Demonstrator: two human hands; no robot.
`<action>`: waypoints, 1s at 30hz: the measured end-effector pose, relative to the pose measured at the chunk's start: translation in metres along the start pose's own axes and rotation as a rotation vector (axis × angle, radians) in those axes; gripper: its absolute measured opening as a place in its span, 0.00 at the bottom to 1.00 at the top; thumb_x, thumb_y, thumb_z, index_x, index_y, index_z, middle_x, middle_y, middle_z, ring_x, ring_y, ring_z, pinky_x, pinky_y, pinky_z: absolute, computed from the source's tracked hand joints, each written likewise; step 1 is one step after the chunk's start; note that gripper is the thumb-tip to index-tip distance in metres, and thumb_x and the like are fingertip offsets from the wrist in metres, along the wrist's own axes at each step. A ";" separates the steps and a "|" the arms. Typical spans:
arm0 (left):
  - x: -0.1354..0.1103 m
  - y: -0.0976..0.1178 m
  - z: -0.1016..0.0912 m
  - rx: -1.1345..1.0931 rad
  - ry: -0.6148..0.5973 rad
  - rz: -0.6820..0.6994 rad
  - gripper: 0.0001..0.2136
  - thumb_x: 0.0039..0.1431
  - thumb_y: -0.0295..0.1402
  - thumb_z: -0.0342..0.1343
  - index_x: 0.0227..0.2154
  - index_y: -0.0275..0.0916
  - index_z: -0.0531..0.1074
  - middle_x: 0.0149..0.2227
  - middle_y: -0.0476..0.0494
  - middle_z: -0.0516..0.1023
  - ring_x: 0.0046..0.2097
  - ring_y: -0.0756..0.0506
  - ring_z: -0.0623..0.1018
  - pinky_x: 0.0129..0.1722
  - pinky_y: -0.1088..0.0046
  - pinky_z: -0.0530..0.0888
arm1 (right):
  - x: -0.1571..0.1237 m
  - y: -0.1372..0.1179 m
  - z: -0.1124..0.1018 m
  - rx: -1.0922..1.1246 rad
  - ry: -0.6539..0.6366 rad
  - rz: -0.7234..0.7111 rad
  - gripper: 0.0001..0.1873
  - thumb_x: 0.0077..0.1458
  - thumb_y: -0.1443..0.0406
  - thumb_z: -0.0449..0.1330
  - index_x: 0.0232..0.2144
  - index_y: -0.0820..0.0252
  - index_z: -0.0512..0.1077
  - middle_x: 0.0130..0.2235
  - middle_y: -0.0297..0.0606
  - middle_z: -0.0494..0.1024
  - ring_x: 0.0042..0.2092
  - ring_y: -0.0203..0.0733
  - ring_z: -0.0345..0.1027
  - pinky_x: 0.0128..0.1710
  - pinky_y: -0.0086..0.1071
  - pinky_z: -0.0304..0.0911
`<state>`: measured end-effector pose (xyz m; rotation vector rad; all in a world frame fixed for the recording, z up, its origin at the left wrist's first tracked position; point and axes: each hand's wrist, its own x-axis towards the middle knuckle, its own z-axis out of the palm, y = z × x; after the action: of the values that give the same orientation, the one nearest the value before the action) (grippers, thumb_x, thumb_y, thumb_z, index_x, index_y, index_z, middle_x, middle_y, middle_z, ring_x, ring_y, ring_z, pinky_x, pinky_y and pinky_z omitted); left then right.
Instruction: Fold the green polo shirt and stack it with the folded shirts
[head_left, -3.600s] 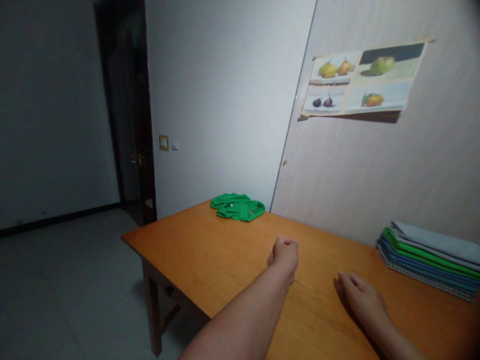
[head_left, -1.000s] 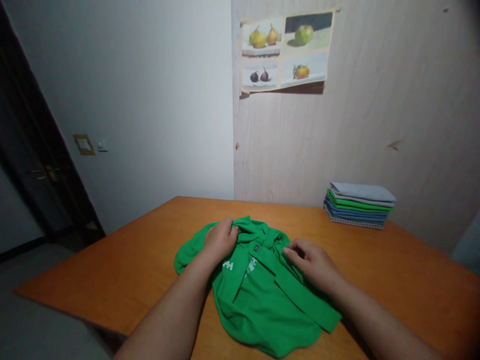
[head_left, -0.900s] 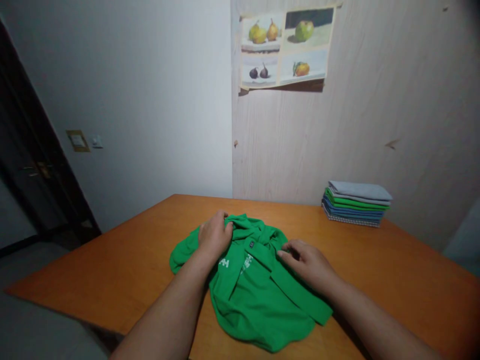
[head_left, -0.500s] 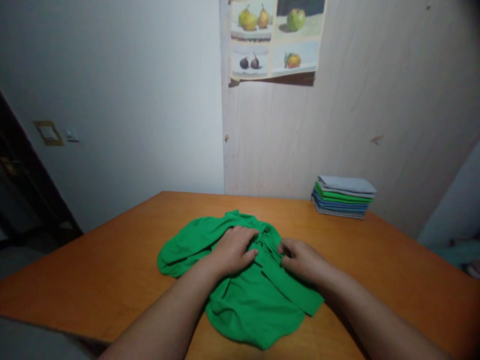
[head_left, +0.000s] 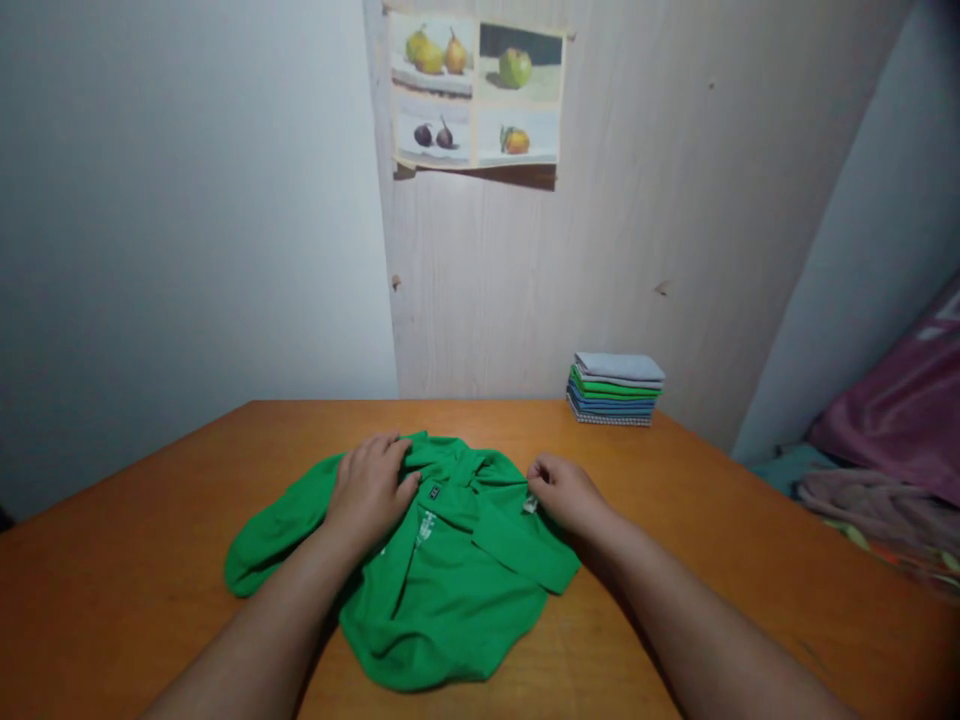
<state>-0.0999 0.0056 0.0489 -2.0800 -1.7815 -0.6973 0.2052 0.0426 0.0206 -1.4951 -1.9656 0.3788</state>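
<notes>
We have the green shirt point(head_left: 450, 600) right in front of us on the counter point(head_left: 150, 520), rumpled and lying partly over itself. Left grip point(head_left: 375, 490) is palm-down on its upper left part, fingers loosely spread; looks like pressing, not pinching. Our read: it works as a weight, so the cloth doesn't skid when the other side gets tugged.

Right grip point(head_left: 566, 492) is closed, pinching the shirt's upper right edge, thumb against curled fingers, with a white tag point(head_left: 530, 504) just below the fingertips. Pinching there makes sense: an edge is easier to catch than the bunched middle. Cloth comes to a point at the pinch, so we judge there's light tension.

A dark label point(head_left: 434, 492) and white print point(head_left: 426, 528) face up between the grips (can't tell if that's the inside or outside of the shirt). Long lobe of cloth past our left wrist, probably a sleeve, lies loose.

Stack of folded cloths point(head_left: 615, 390) sits near the counter's far right corner, well apart from the shirt. Squared up and set back like that, it's probably parked where our forearms won't knock it. Fruit poster point(head_left: 480, 95) is on the wall above.
</notes>
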 end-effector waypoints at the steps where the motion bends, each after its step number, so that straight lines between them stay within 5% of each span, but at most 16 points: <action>1: 0.000 0.000 0.000 0.016 -0.032 -0.015 0.15 0.63 0.38 0.54 0.51 0.43 0.72 0.58 0.37 0.75 0.60 0.34 0.71 0.58 0.55 0.67 | 0.000 0.001 0.000 0.004 0.005 0.008 0.06 0.55 0.67 0.56 0.27 0.56 0.71 0.29 0.35 0.76 0.32 0.39 0.66 0.30 0.29 0.51; 6: -0.001 0.006 -0.004 0.032 -0.069 -0.020 0.08 0.66 0.35 0.51 0.43 0.44 0.73 0.48 0.41 0.80 0.53 0.38 0.76 0.51 0.61 0.68 | -0.001 -0.001 0.000 0.047 0.072 -0.030 0.09 0.58 0.61 0.56 0.28 0.56 0.72 0.29 0.35 0.76 0.32 0.40 0.67 0.29 0.30 0.51; 14: 0.005 0.002 -0.011 -0.150 -0.047 -0.223 0.10 0.69 0.38 0.46 0.40 0.42 0.71 0.38 0.44 0.81 0.40 0.41 0.79 0.38 0.68 0.67 | -0.011 -0.018 0.000 -0.042 -0.044 -0.114 0.12 0.60 0.54 0.58 0.34 0.56 0.74 0.32 0.37 0.77 0.33 0.41 0.67 0.31 0.31 0.52; 20: 0.012 -0.015 -0.004 -0.461 0.145 -0.382 0.10 0.65 0.38 0.47 0.34 0.41 0.71 0.33 0.44 0.78 0.35 0.43 0.76 0.33 0.70 0.66 | -0.010 -0.015 -0.004 -0.015 -0.008 -0.048 0.19 0.61 0.48 0.57 0.30 0.56 0.73 0.28 0.36 0.76 0.30 0.41 0.66 0.28 0.31 0.50; 27: 0.018 -0.027 0.000 -1.026 0.310 -0.601 0.10 0.53 0.41 0.56 0.29 0.39 0.71 0.25 0.50 0.73 0.28 0.46 0.72 0.27 0.73 0.68 | -0.038 -0.054 -0.004 0.179 -0.083 -0.289 0.20 0.64 0.50 0.55 0.30 0.57 0.74 0.27 0.32 0.74 0.30 0.37 0.66 0.30 0.29 0.55; 30: 0.020 -0.026 -0.001 -1.267 0.315 -0.673 0.11 0.47 0.41 0.61 0.28 0.39 0.72 0.23 0.50 0.74 0.26 0.46 0.73 0.26 0.73 0.71 | -0.060 -0.078 -0.004 0.127 -0.282 -0.420 0.21 0.60 0.46 0.60 0.40 0.55 0.78 0.30 0.33 0.78 0.32 0.38 0.69 0.31 0.29 0.56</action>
<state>-0.1233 0.0266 0.0589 -1.5740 -2.0319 -2.7001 0.1581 -0.0387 0.0497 -0.9551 -2.3596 0.5379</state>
